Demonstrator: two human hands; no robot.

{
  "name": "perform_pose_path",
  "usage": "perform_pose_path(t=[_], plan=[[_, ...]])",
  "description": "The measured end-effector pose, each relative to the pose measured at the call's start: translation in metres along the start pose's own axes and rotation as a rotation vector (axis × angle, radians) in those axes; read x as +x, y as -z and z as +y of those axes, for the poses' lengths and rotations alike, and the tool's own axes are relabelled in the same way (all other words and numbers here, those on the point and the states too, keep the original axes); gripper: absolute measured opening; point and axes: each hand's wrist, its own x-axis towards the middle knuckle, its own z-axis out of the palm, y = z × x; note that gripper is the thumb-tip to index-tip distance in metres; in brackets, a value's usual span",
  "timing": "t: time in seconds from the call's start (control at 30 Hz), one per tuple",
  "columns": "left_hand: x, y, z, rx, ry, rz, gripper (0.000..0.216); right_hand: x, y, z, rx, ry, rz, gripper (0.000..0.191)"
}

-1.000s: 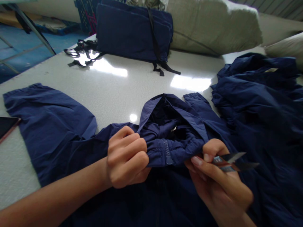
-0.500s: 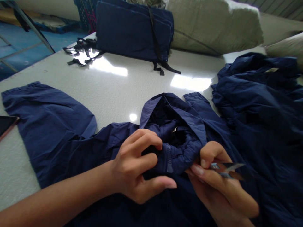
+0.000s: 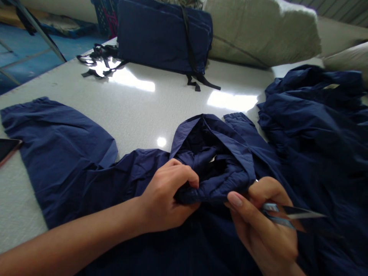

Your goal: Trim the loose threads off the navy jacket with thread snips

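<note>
A navy blue hooded jacket (image 3: 143,170) lies spread on the table, its hood (image 3: 214,122) standing open toward me. My left hand (image 3: 172,195) is closed on the left front edge of the collar, fingers inside and thumb tucked underneath. A pair of thread snips (image 3: 287,214) with pale blue handles sits in my right hand (image 3: 264,222), blades pointing right, away from the cloth. That hand's thumb and fingertips also rest against the collar's right side. Part of the snips is hidden by the palm.
More navy garments (image 3: 316,126) are heaped at the right. A folded navy stack (image 3: 161,38) bound with a black strap stands at the back, beside black straps (image 3: 103,57) and a large pale sack (image 3: 258,30). A phone (image 3: 8,149) lies at the left edge of the table (image 3: 138,115).
My left thumb has closed under the collar, and the zipper end that showed there is now folded out of sight. My right hand has shifted slightly right with the snips.
</note>
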Motion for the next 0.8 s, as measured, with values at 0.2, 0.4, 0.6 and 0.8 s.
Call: perform_pose_path(t=[0.2,0.4,0.6,0.8], plan=[[-0.0032,-0.0005,-0.006,-0.067,0.005,0.04,0.022,0.0001,-0.001,0.002,-0.081,0.039,0.009,0.042],[-0.0037,-0.002,-0.0081,-0.111,0.058,0.066,0.023,-0.0004,-0.002,0.0034,-0.011,-0.016,0.001,0.042],[-0.003,-0.0005,-0.0088,-0.126,0.12,0.048,0.023,0.001,-0.001,0.0046,0.123,-0.092,-0.05,0.041],[0.0008,0.0007,-0.0037,-0.118,0.149,0.051,0.024,0.0014,0.0012,0.0066,0.073,-0.106,-0.013,0.042]])
